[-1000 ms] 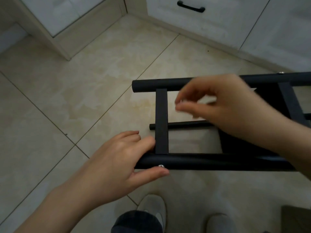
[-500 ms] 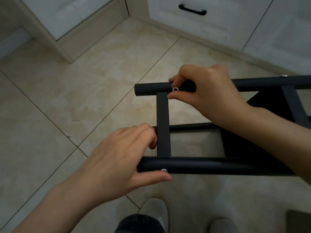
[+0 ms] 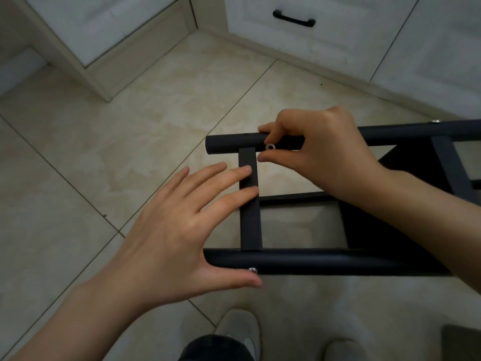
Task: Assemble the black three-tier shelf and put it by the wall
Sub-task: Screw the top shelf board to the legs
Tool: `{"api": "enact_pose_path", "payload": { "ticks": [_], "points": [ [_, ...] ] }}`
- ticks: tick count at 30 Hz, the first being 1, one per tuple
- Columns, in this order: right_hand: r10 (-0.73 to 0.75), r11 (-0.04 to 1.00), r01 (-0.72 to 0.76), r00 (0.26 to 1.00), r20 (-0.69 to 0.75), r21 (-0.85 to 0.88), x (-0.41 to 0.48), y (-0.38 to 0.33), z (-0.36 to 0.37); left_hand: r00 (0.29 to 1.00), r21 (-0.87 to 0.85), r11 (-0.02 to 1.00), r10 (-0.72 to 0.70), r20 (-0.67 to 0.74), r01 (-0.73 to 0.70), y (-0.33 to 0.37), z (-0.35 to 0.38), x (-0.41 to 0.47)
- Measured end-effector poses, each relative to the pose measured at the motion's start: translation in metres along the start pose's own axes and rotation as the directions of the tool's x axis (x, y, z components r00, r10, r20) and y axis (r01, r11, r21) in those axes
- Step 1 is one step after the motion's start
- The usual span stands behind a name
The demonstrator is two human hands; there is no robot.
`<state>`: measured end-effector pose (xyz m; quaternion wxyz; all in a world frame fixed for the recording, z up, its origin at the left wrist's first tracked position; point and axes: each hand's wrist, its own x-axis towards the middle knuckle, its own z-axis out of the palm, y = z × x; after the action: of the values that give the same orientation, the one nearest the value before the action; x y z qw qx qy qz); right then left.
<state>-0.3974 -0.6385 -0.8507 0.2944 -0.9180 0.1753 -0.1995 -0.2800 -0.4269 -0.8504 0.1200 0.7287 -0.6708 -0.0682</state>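
The right hand (image 3: 320,149) has its forefinger and thumb curled close together, pinching a small silvery ring (image 3: 270,147) against the side of the far round black tube (image 3: 229,145). That tube belongs to the black metal shelf frame (image 3: 390,230), which lies on its side on the beige tiled floor (image 3: 130,152). Just below the pinch, a flat black crossbar (image 3: 251,225) runs toward the person and joins the near round black tube (image 3: 325,264). The left hand (image 3: 177,230) is spread with straight fingers, gripping nothing. Its fingertips rest on the crossbar a little below the ring, and its thumb lies under the near tube, just beside a silver screw head (image 3: 252,269). Well beyond the pinch stands a white cabinet drawer (image 3: 260,43) with a black handle. Pale shoes (image 3: 239,332) show at the bottom edge, nearest the person.
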Motion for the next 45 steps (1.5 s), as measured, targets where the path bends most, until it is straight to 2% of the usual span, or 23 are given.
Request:
{"api": "enact_pose_path", "payload": {
  "ticks": [6,14,22,27,31,39,45],
  "points": [
    [-0.002,1.000,0.003,1.000,-0.022,0.019,0.001,0.001,0.000,0.996,-0.027,0.996,0.082,0.020,-0.081,0.002,0.005,-0.001],
    [0.047,0.996,-0.046,0.999,-0.015,0.072,0.001,0.001,-0.001,0.994,-0.211,0.973,0.104,0.038,-0.094,0.002,0.011,0.002],
    [0.054,0.996,-0.053,0.999,-0.006,0.067,0.001,0.000,-0.002,0.994,-0.258,0.963,0.095,0.044,-0.081,0.000,0.010,0.003],
    [0.032,0.998,-0.035,0.998,0.057,0.048,-0.004,0.001,-0.005,0.998,-0.297,0.953,0.064,0.015,-0.057,0.001,0.013,-0.001],
    [0.022,0.997,-0.024,1.000,0.019,0.079,-0.008,0.000,-0.008,0.999,-0.361,0.932,0.043,0.008,-0.038,0.005,0.016,-0.004],
    [-0.013,0.999,0.012,1.000,0.022,0.033,-0.014,-0.005,-0.008,1.000,-0.415,0.910,0.014,0.024,-0.002,0.010,0.020,-0.008],
    [-0.012,0.999,0.012,1.000,-0.016,0.044,-0.016,-0.004,-0.008,1.000,-0.376,0.927,0.019,0.013,-0.012,0.011,0.019,-0.010]
  ]
}}
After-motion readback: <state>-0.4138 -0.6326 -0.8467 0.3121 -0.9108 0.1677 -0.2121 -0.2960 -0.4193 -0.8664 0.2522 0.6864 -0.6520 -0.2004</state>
